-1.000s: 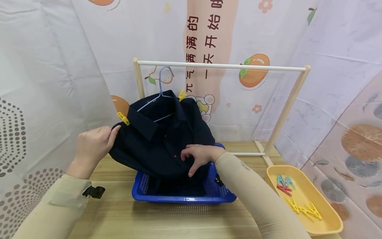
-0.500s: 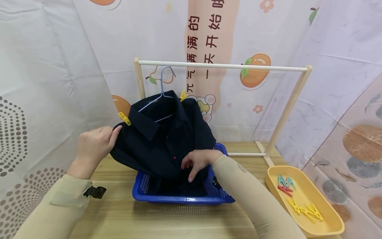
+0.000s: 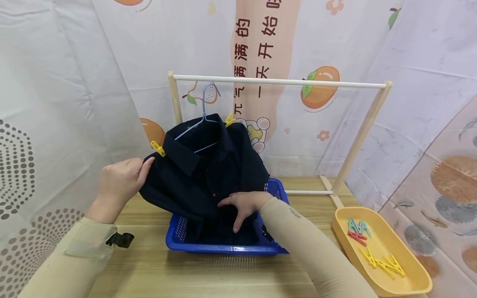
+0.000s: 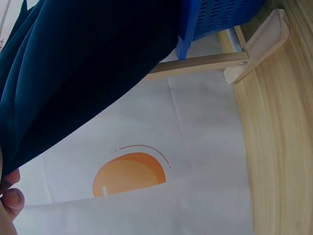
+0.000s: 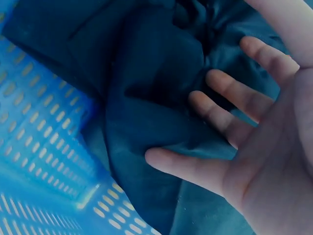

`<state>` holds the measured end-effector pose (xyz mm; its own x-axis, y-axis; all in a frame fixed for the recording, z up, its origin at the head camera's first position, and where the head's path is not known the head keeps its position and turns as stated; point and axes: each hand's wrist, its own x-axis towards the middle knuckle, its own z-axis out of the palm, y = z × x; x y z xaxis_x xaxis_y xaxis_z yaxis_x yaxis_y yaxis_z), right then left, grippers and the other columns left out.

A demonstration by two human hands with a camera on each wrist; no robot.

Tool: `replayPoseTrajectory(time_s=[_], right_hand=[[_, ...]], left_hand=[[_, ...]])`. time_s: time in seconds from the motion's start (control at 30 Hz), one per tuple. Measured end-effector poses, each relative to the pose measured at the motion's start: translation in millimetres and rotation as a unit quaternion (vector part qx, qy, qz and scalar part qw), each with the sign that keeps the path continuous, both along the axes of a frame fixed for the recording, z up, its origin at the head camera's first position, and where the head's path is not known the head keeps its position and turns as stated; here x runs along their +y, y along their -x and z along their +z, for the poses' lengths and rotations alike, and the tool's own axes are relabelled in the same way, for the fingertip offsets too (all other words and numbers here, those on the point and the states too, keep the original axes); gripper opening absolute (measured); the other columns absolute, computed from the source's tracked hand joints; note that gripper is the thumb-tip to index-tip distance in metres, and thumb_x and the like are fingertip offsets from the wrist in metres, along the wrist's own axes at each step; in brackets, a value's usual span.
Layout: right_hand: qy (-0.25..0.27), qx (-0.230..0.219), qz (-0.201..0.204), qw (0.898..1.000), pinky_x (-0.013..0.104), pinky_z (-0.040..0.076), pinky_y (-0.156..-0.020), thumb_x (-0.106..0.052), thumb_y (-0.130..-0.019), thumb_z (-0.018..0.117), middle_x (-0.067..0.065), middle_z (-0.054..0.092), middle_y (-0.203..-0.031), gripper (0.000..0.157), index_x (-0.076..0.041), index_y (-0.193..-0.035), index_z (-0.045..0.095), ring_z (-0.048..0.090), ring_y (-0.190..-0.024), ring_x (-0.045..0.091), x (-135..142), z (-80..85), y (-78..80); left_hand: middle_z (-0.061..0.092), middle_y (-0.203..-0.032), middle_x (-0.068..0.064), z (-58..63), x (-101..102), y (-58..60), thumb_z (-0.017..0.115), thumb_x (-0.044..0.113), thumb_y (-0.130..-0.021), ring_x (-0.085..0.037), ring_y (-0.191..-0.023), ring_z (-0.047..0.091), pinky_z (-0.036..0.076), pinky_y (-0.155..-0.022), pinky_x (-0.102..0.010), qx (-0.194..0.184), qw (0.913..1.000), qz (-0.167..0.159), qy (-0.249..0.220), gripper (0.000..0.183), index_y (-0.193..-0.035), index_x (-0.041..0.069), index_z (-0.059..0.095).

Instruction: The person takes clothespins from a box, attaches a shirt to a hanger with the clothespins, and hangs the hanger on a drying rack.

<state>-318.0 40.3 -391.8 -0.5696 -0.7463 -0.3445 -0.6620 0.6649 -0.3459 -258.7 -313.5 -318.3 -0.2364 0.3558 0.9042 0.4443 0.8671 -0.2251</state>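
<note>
A dark navy button-up shirt is on a thin blue hanger, its lower part lying in a blue plastic basket. Yellow clothespins sit on both of its shoulders. My left hand pinches the shirt's left-side shoulder edge and holds it out; the left wrist view shows the fingertips beside the stretched cloth. Over the front, just below a small red button, is my right hand. Its fingers are spread against the dark folds in the right wrist view and grip nothing.
Behind the basket stands a rack with a white rod and wooden posts. At the right, a yellow tray holds several clothespins in yellow, red and teal. A printed curtain backs the wooden table.
My right hand has slid slightly down the shirt front, and its fingers have loosened from a curl to spread. My left hand keeps its hold on the shoulder.
</note>
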Motion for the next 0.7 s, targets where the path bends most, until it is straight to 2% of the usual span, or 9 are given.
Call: replayPoseTrajectory(time_s=[0.1,0.3,0.53,0.7], right_hand=[[-0.007,0.006,-0.005,1.000,0.040,0.042,-0.107,-0.044,-0.070,0.095,0.000,0.048,-0.145,0.093,-0.035,-0.149,0.048,0.047,-0.125,0.017,-3,-5.2,-3.3],[-0.017,0.013,0.005,1.000,0.036,0.049,-0.091,-0.046,-0.066,0.096,-0.003,0.045,-0.130,0.084,-0.040,-0.138,0.052,0.049,-0.109,0.016,-8,-15.6,-7.9],[-0.042,0.026,0.005,0.999,0.043,0.050,-0.095,-0.048,-0.067,0.095,-0.002,0.040,-0.141,0.094,-0.046,-0.147,0.045,0.045,-0.119,0.018,-8,-20.8,-13.3],[-0.058,0.039,0.014,0.997,0.043,0.050,-0.095,-0.048,-0.067,0.095,-0.002,0.040,-0.142,0.097,-0.047,-0.149,0.043,0.044,-0.122,0.018,-10,-22.7,-15.1]], left_hand=[[0.016,-0.055,0.008,-1.1,0,0.6,0.049,0.034,-0.107,-0.011,-0.039,0.013,0.009,-0.039,-0.028,-0.002,1.0000,-0.001,0.001,0.057,-0.058,0.014,0.028],[0.015,-0.055,0.008,-2.8,-1,2.2,0.049,0.035,-0.107,-0.011,-0.039,0.013,0.009,-0.039,-0.028,-0.004,1.0000,-0.004,0.001,0.057,-0.058,0.015,0.028],[0.015,-0.056,0.008,-2.5,0,1.4,0.048,0.036,-0.108,-0.011,-0.039,0.013,0.009,-0.039,-0.028,-0.008,1.0000,-0.005,0.001,0.057,-0.058,0.014,0.028],[0.015,-0.056,0.009,-1.4,0,0.1,0.048,0.035,-0.107,-0.010,-0.039,0.013,0.009,-0.039,-0.028,-0.007,0.9999,-0.007,0.004,0.057,-0.058,0.014,0.028]])
